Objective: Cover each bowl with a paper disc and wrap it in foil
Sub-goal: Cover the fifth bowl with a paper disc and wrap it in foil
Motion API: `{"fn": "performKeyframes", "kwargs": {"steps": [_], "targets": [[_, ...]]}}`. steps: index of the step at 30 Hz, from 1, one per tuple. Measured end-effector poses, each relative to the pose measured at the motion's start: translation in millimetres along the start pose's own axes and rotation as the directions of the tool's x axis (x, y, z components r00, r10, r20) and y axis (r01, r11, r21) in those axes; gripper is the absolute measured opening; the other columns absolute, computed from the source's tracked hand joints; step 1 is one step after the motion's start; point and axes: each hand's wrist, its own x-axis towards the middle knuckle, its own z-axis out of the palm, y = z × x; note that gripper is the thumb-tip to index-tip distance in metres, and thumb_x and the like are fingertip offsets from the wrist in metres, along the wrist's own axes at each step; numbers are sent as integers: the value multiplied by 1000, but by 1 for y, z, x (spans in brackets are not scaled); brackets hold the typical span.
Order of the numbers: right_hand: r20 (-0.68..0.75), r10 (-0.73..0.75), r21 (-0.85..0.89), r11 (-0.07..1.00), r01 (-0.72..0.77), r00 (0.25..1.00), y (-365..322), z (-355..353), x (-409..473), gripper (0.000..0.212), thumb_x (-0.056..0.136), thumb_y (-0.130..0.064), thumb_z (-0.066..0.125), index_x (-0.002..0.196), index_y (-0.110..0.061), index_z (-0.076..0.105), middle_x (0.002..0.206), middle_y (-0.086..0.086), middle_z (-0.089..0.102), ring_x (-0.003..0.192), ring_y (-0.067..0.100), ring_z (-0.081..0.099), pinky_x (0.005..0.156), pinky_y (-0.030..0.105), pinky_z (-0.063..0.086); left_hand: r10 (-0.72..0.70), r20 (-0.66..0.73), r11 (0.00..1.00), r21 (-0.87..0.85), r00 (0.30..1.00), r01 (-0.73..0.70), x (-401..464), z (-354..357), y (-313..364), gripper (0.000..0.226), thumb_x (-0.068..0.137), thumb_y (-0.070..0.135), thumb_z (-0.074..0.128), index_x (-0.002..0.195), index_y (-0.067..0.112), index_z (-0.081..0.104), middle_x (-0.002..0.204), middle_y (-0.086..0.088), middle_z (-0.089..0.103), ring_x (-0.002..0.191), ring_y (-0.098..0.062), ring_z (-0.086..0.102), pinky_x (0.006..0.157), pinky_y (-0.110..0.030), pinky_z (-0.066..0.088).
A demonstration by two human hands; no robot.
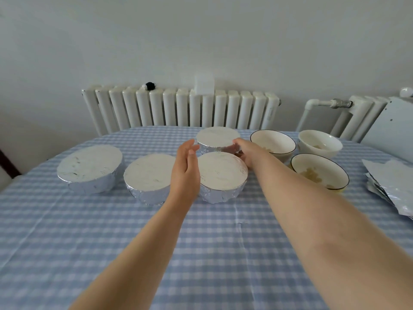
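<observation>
Several foil-wrapped bowls stand on the checked tablecloth: a far one, one in front of it, a middle one and a left one. My right hand curls its fingers round the right side of the far wrapped bowl. With straight fingers, my left hand is held edge-up at that bowl's left side, fingertips at or just off the foil. Three uncovered white bowls with bits of food stand to the right.
A stack of foil sheets lies at the table's right edge. A white radiator runs along the wall behind the table. A grey panel leans at the far right.
</observation>
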Motion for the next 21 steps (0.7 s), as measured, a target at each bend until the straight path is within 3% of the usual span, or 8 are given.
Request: {"fn": "performKeyframes", "kwargs": {"steps": [2,4,6,9,10,13,18,21], "targets": [[41,9,26,1000,-10,999,5,-3,-3,20,98,-29,55,103,-9,56,90,11,62,69,23,61,56,30,51,-6,2,1000,-18,1000,6,2,1,2,34,107,23,31,137,22,48,125,11,61,93,20,54,76,-2,39],[20,23,93,995,-25,1000,7,-5,-10,32,97,-39,58,115,-13,51,98,11,62,76,25,65,55,33,54,-12,3,999,-38,1000,13,2,2,4,33,107,24,32,136,23,48,124,11,62,110,9,56,82,-7,41],[-16,64,272,961,-57,998,11,-11,-12,46,94,-46,61,125,-16,44,115,7,60,97,31,66,72,40,59,-23,8,998,-56,1000,23,1,3,7,32,107,23,32,134,25,48,123,11,62,115,4,56,78,-7,43],[-104,128,486,872,-62,986,18,-31,-10,65,85,-50,65,137,-18,41,134,10,54,116,33,59,98,47,51,-19,27,997,-71,999,21,0,8,12,30,107,20,31,130,29,48,120,13,63,115,3,56,81,-13,45],[-149,119,503,864,-28,982,20,-38,-9,60,85,-46,65,134,-18,44,130,7,55,113,29,59,96,43,51,-15,29,997,-69,999,17,-1,11,14,29,107,20,31,127,32,48,118,13,63,117,-1,56,85,-18,45],[-205,83,513,857,35,975,21,-49,-10,39,86,-35,60,121,-20,51,114,5,56,86,22,58,65,34,51,2,40,999,-54,999,1,-4,17,19,27,106,23,31,125,36,46,117,15,64,117,-1,56,92,-26,45],[-161,23,523,850,66,987,24,-53,-28,28,92,-30,54,115,-15,49,109,11,60,112,27,62,90,37,51,6,31,998,-56,999,-5,-10,18,26,29,105,23,32,126,34,49,118,14,64,110,2,58,82,-20,45],[-107,-15,495,867,66,994,22,-58,-39,31,94,-32,54,118,-14,47,117,14,59,112,27,61,91,37,50,-6,30,997,-75,1000,8,-16,23,37,26,102,24,41,124,33,52,117,15,65,94,9,61,81,-21,50]]}}
